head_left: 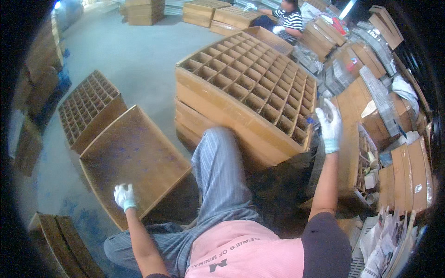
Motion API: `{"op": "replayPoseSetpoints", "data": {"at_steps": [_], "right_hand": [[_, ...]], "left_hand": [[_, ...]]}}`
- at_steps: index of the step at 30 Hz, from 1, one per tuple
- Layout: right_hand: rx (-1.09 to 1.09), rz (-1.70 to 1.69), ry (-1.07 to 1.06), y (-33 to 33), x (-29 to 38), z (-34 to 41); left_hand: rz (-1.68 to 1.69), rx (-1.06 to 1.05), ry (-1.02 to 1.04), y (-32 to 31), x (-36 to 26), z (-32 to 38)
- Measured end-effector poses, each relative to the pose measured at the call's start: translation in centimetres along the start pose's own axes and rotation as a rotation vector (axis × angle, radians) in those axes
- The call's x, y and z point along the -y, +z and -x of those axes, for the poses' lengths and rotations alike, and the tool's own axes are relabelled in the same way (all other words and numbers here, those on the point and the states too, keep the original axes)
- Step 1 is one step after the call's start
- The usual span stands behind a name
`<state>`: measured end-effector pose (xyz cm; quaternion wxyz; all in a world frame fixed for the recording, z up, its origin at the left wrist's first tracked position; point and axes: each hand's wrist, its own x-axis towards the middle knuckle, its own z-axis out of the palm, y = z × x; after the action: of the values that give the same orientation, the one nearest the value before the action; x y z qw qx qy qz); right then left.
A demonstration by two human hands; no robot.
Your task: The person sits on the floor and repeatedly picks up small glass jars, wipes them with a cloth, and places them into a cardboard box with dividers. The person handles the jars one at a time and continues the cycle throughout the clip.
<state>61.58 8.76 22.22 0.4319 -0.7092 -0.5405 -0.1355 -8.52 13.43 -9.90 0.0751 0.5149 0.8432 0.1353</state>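
Note:
My left hand, in a white glove with a pale green cuff, is over a shallow open cardboard box with small blue bits scattered in it. Its fingers are apart and nothing shows in them. My right hand, gloved alike, is raised at the right corner of a large cardboard box with a grid of dividers. Thumb and fingers are spread; a small blue thing lies near the thumb tip, and whether it is touched I cannot tell. Round rims show inside many of the box's cells.
Another divided box stands beyond the shallow one. Cardboard boxes and grey plastic trays crowd the right side. A box of white containers is near my right arm. A person in a striped top sits at the back.

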Motion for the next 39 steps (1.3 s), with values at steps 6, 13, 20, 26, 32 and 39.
{"op": "replayPoseSetpoints", "data": {"at_steps": [6,13,20,26,32,39], "right_hand": [[0.506,-0.426,-0.406,9.3,19.4,7.8],[0.929,-1.509,-0.351,13.2,28.4,12.9],[0.925,-1.395,0.266,19.9,31.5,16.1],[1.379,-1.894,0.211,21.2,33.9,15.9],[1.338,-2.07,-0.044,23.0,35.5,16.3],[0.972,-1.259,0.342,26.6,31.7,16.7]], "left_hand": [[0.642,-0.413,0.627,-15.5,-15.4,8.7],[1.31,0.111,0.82,-20.2,-19.4,15.0],[0.981,0.105,0.291,-14.4,-19.9,13.1],[1.443,0.688,0.447,-13.1,-17.5,13.2],[1.299,0.661,0.507,-15.1,-15.7,10.8],[1.532,0.107,0.264,-15.7,-12.3,7.4]]}}
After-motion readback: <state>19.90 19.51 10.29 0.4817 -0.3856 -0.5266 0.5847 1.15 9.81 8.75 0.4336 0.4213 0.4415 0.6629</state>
